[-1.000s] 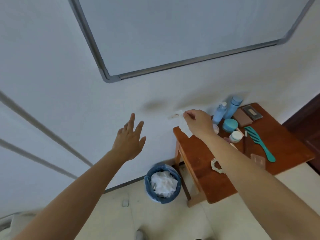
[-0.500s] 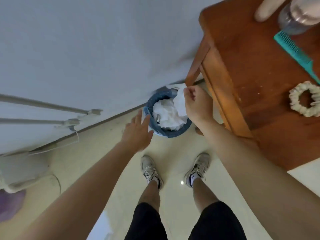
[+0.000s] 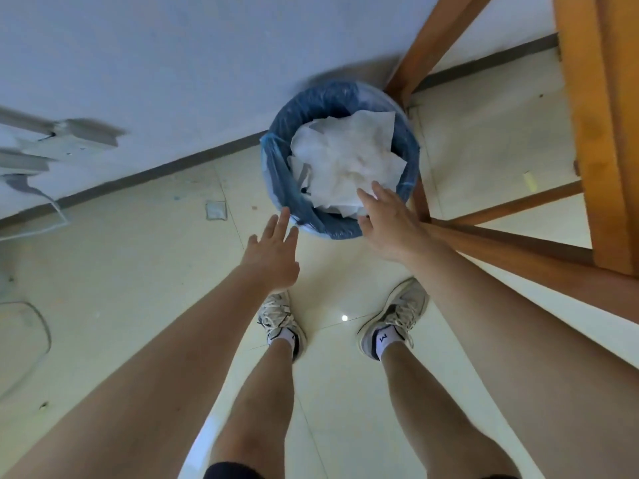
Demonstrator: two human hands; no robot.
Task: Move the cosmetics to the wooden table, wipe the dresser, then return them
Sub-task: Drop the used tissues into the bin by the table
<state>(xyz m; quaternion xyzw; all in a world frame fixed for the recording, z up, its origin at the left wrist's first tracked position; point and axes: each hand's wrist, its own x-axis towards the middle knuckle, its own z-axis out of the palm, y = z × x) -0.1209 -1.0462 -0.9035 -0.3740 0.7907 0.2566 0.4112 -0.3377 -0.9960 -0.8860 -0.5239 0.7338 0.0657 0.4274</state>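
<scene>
White crumpled tissues (image 3: pixel 345 160) are lying heaped in the blue-lined bin (image 3: pixel 276 174). Right hand (image 3: pixel 390 226) is hovering over its near rim, fingers (image 3: pixel 378 193) spread and released, gripping nothing. Left hand (image 3: pixel 273 254) is hovering just short of the bin, fingers straight, released too. Wooden table (image 3: pixel 587 133) is standing right beside the bin.
</scene>
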